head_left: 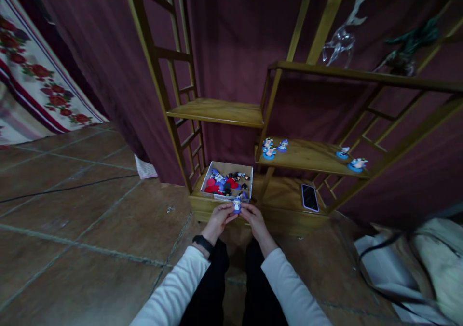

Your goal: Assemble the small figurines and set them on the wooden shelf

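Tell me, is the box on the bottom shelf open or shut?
Open: no lid covers the box, and red, purple and black toys show inside it.

Wooden shelves (307, 155) carry a box (231, 167), a phone (310, 197), small figurines (269, 153) and two larger statuettes (405, 51)

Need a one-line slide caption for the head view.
Both hands, left and right, hold a purple figurine before a box of figurine pieces.

mid shelf (307, 155): gap btwn L figs (268, 153) + R figs (357, 165) | low shelf (285, 191): box (235, 167) blks L, phone (310, 197) R, post (266, 183) btwn
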`<state>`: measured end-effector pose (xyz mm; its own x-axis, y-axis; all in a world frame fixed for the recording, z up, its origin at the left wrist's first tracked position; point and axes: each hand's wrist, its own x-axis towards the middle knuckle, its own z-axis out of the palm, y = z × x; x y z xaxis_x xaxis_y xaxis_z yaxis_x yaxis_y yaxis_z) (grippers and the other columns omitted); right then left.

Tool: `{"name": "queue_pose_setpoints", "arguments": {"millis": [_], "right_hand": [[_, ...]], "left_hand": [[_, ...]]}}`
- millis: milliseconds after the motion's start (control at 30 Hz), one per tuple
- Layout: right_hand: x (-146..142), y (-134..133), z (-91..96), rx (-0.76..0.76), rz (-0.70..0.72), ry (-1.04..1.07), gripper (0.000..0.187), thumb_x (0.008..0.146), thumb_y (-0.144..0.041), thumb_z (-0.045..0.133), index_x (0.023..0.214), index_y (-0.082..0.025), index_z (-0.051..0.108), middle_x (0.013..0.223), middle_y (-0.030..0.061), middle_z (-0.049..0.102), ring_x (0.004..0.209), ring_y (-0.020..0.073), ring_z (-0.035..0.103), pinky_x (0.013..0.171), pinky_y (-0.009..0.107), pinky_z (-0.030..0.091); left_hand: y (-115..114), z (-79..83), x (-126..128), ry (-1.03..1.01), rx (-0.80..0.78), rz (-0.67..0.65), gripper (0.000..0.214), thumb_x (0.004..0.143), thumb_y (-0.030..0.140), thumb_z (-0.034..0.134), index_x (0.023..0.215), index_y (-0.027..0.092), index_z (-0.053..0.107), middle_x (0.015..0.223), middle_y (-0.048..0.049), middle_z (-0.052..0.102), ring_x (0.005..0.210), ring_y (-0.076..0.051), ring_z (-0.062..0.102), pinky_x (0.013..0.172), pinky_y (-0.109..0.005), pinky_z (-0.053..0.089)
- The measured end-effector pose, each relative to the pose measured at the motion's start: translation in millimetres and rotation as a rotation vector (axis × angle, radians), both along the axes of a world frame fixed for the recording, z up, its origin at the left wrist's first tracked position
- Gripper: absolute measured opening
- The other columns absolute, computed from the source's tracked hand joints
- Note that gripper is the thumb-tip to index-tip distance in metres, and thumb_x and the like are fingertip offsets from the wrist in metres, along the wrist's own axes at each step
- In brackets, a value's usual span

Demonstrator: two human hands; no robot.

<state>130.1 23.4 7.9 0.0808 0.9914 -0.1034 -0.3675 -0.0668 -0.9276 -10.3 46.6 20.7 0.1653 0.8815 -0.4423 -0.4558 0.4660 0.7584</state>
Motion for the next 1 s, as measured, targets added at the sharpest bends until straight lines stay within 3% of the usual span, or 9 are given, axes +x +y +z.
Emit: {"name": "queue_pose_setpoints", "arguments": {"millis": [233,500,667,833,1000], "right_hand": [[-9,-22,-8.6,-0.107,-0.006,0.111,0.028,0.054,-0.035,0.077,0.075,-0.018,0.069,0.075,0.0033,0.069,0.073,0.0167,0.064,0.074,0.032,0.048],[-23,-27,-6.2,-0.092,-0.061,0.176,0.023,0.05,-0.025,0.079,0.068,-0.017,0.067,0.069,0.0004,0.067,0.067,0.0143,0.06,0.069,0.03,0.046],[-26,-30,-5.0,-0.021,-0.033,0.233,0.02,0.053,-0.024,0.077,0.071,-0.018,0.068,0.076,0.002,0.069,0.075,0.0159,0.062,0.075,0.031,0.047],[-22,-40,-1.5,0.049,0.016,0.309,0.019,0.061,-0.025,0.073,0.08,-0.021,0.069,0.09,0.004,0.07,0.088,0.018,0.062,0.084,0.033,0.046],[-17,-46,0.9,0.059,-0.025,0.335,0.022,0.06,-0.023,0.074,0.082,-0.023,0.068,0.091,0.0012,0.07,0.089,0.016,0.063,0.086,0.031,0.046]], "left_hand": [[-31,-12.2,-4,0.008,0.031,-0.027,0.011,0.07,0.012,0.069,0.081,0.009,0.068,0.073,-0.0094,0.07,0.064,-0.014,0.066,0.065,-0.024,0.055],[-35,-15.6,-4,-0.008,0.091,-0.002,0.012,0.067,0.005,0.069,0.078,0.01,0.067,0.07,-0.0064,0.068,0.06,-0.01,0.063,0.064,-0.021,0.053],[-39,-16.3,-7,-0.064,0.126,0.046,0.016,0.065,0.004,0.071,0.077,0.012,0.064,0.071,-0.004,0.068,0.065,-0.011,0.064,0.068,-0.023,0.053],[-45,-13.1,-11,-0.113,0.221,-0.063,0.027,0.063,0.008,0.073,0.088,0.013,0.065,0.082,-0.0065,0.069,0.075,-0.013,0.066,0.075,-0.027,0.053],[-48,-8.2,-12,-0.094,0.268,-0.102,0.028,0.062,0.013,0.075,0.089,0.013,0.066,0.084,-0.0077,0.07,0.076,-0.015,0.065,0.078,-0.03,0.052]]}}
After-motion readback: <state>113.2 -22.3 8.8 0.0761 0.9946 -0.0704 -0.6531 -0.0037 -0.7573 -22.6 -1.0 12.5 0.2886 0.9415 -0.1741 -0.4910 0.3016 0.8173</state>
